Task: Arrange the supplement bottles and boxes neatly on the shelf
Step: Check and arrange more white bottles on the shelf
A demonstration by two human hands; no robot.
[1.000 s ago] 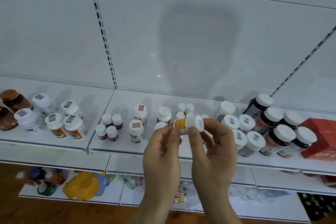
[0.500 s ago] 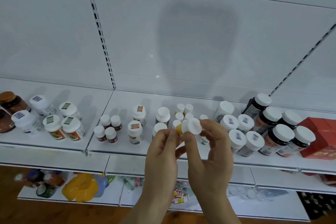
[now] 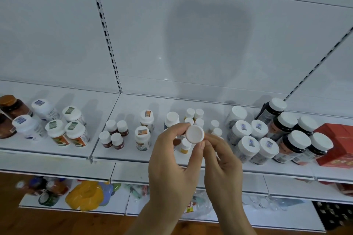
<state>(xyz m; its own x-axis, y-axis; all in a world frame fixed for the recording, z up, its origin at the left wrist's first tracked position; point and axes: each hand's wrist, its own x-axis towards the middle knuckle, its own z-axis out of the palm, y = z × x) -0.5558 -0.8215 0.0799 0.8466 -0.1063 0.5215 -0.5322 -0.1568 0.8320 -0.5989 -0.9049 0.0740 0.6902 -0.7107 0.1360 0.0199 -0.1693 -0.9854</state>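
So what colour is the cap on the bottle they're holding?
White, plain; the small bottle's cap faces the head camera.

The scene is being viewed through a single wide-angle head camera, which is being aimed forward and slightly down at the white shelf (image 3: pixel 133 105). Both hands are being framed close in, low at centre, with a lower shelf (image 3: pixel 72 210) being caught beneath.

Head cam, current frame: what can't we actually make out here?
- Held small bottle: only its white cap faces the camera; body and label hidden behind the cap and both hands, left hand and right hand.
- Lower shelf items: blurred, partly covered by the upper shelf.
- Red boxes: cut off by the right edge.
- Brown jars: cut off by the left edge.
- Bottle label text: too small.
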